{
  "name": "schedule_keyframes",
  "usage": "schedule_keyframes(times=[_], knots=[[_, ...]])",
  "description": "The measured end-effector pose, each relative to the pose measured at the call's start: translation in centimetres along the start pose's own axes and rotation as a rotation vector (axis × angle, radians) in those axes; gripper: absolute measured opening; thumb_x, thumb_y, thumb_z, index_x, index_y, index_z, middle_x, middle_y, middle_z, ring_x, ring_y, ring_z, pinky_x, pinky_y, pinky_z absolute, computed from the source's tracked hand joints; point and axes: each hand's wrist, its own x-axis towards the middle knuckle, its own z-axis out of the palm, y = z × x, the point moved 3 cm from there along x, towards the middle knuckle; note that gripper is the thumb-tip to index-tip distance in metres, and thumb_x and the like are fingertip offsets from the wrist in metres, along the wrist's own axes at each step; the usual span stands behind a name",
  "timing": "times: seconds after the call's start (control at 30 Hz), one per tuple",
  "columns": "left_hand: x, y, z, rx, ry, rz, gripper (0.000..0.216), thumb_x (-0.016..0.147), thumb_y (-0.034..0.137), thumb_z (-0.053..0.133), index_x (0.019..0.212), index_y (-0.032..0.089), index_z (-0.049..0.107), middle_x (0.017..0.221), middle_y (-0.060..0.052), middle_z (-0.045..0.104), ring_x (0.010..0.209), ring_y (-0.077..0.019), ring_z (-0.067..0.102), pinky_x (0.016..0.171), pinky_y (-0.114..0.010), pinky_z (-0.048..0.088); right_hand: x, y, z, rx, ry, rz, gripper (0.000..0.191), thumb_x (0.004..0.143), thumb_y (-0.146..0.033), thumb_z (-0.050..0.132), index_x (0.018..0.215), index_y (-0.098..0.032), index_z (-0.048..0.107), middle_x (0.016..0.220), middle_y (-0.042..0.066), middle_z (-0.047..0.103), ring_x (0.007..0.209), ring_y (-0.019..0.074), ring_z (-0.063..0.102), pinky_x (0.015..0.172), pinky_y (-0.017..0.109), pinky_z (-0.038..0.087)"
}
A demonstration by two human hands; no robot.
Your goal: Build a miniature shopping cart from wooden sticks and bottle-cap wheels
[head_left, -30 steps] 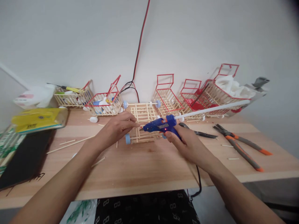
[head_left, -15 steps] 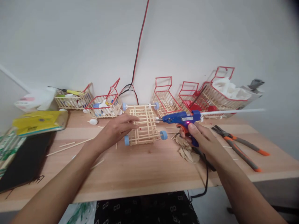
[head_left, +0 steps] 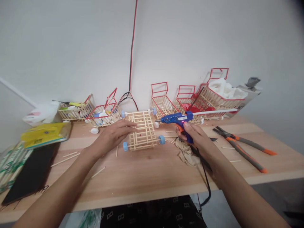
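Well to the left of the pale wooden-stick frame, which lies on the light wooden tabletop, are one white plastic bag, one bundle of sticks in green-and-white wrapping, one flat black board and one yellow plastic packet. Behind and left of the frame stand two stick baskets, both filled: the farther one carries a yellow-handled tool, the nearer one a red handle. One white round cap sits in front of them. At least four loose pale sticks lie left of the frame.

The left hand reaches over the frame's left side, its fingers narrowed at the crossbars; whether they pinch a stick I cannot tell. The frame has four light-blue round wheels, two at its far end, two at its near end.

Behind and right of the frame, three red handles rise from stick carts. Just right of the frame, one blue glue gun with one white glue stick points its nozzle leftward; the fingers of the right hand wrap its grip. One crumpled beige wad lies below it. Farther right is one pair of grey-and-orange pliers, with two short sticks beside it.
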Motion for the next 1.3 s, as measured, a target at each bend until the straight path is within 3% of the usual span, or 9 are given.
schedule_keyframes(times=[0.27, 0.4, 0.6, 0.87, 1.3], knots=[[1.6, 2.3, -1.7, 0.145, 0.097, -0.015, 0.025, 0.094, 0.021, 0.051, 0.115, 0.018, 0.064, 0.119, -0.010, 0.067, 0.115, -0.0220, 0.059, 0.099, -0.043, 0.047, 0.0, 1.1, -0.8, 0.119, 0.079, 0.036, 0.045, 0.089, -0.061, 0.044, 0.074, -0.019, 0.046, 0.059, -0.003, 0.041, 0.049, 0.0085, 0.033, 0.044, 0.023, 0.022], [2.5, 5.4, -0.9, 0.374, -0.035, -0.157, 0.042, 0.098, 0.035, 0.040, 0.128, 0.009, 0.056, 0.135, -0.017, 0.057, 0.129, -0.0289, 0.049, 0.106, -0.050, 0.040, -0.1, 1.6, -1.1, 0.154, 0.094, 0.008, 0.043, 0.091, -0.058, 0.044, 0.074, -0.019, 0.048, 0.059, -0.003, 0.041, 0.051, 0.0087, 0.033, 0.045, 0.023, 0.022], [2.7, 8.8, 2.4, 0.581, -0.240, -0.353, 0.076, 0.091, 0.064, 0.033, 0.137, 0.005, 0.048, 0.147, -0.020, 0.042, 0.140, -0.0322, 0.033, 0.116, -0.054, 0.022, -0.4, 1.9, -1.3, 0.149, 0.071, -0.017, 0.043, 0.093, -0.056, 0.043, 0.077, -0.018, 0.053, 0.059, -0.003, 0.042, 0.052, 0.0088, 0.034, 0.046, 0.024, 0.022], [3.4, 9.1, 3.5, 0.565, -0.341, -0.496, 0.091, 0.083, 0.074, 0.035, 0.142, 0.005, 0.042, 0.149, -0.021, 0.038, 0.140, -0.0357, 0.031, 0.115, -0.057, 0.021, -0.6, 1.8, -1.2, 0.158, 0.085, 0.011, 0.043, 0.090, -0.058, 0.045, 0.080, -0.017, 0.052, 0.060, -0.002, 0.043, 0.054, 0.0094, 0.035, 0.047, 0.023, 0.023], [3.6, 9.3, 4.0, 0.547, -0.337, -0.534, 0.083, 0.083, 0.071, 0.045, 0.141, 0.011, 0.045, 0.149, -0.014, 0.041, 0.139, -0.0398, 0.031, 0.114, -0.060, 0.022, -0.7, 2.1, -1.4, 0.143, 0.078, -0.009, 0.043, 0.092, -0.057, 0.044, 0.081, -0.017, 0.054, 0.061, -0.002, 0.044, 0.054, 0.0097, 0.036, 0.048, 0.023, 0.025]])
